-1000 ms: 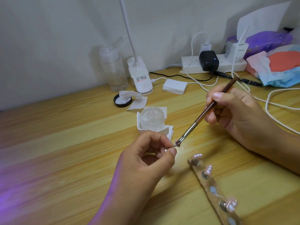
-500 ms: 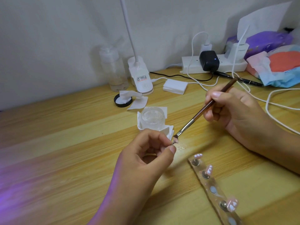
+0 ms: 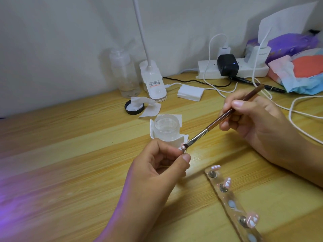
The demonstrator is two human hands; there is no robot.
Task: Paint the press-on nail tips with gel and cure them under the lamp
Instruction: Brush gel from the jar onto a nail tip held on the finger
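Observation:
My left hand [image 3: 157, 165] pinches a small stand between thumb and fingers, with a pink nail tip [image 3: 183, 146] showing on top. My right hand [image 3: 251, 119] holds a brown-handled gel brush [image 3: 225, 117]; its bristles touch the nail tip. Just behind stands an open clear gel jar [image 3: 166, 127] on white wipes. A clear holder strip [image 3: 232, 203] lies at lower right with pink nail tips [image 3: 227, 182] on metal pegs. The white lamp's base [image 3: 153, 84] and neck stand at the back.
A clear bottle [image 3: 125, 75], a black lid [image 3: 134, 107] with wipes, and a stack of white pads [image 3: 190, 92] sit behind the jar. A power strip [image 3: 206, 69], chargers and white cables [image 3: 297, 109] fill the back right, beside tissue packs [image 3: 297, 67]. Purple light falls at left.
My left hand has raised the nail tip up toward the jar. The brush followed, and its bristles stay on the tip.

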